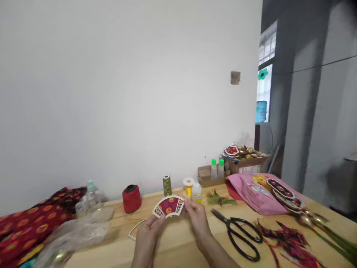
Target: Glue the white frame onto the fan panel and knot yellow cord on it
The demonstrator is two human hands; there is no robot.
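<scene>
A fan-shaped piece (169,207) with a pale lattice frame and dark red patterned cloth is lifted above the wooden table (178,245). My left hand (147,233) pinches its lower left edge, and my right hand (197,216) grips its right end. Both hands are closed on the piece. A second pale fan-shaped frame (135,230) lies flat on the table just left of my left hand, partly hidden by it.
Black scissors (240,233) lie to the right. Behind the hands stand a red thread spool (131,198), an olive spool (167,185), a gold spool (188,187) and a small bottle (197,193). Red patterned fabric (25,223) and clear plastic (75,230) sit left; pink cloth (252,192) right.
</scene>
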